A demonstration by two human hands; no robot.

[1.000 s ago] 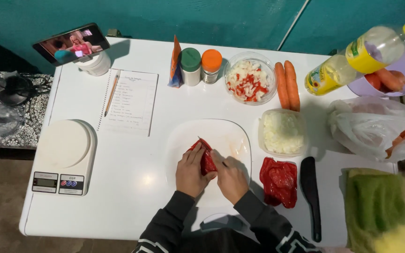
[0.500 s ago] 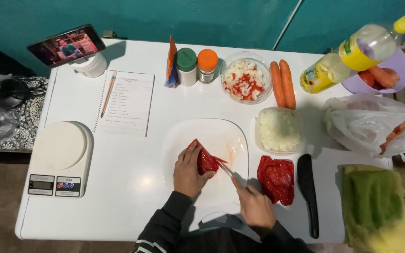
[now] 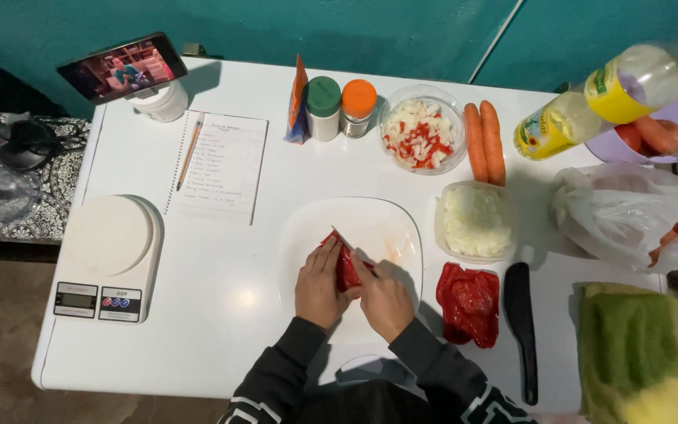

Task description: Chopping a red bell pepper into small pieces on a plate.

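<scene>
Kitchen scale [image 3: 107, 255], notebook [image 3: 220, 166], two carrots [image 3: 485, 141].

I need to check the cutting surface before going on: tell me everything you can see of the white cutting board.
The white cutting board looks like smooth plastic, roughly square with rounded corners. It lies flat on the white table, near its front edge. Faint reddish smears mark its right part. A red pepper piece rests on it, held by the left hand, while the right hand holds a knife over it.
</scene>
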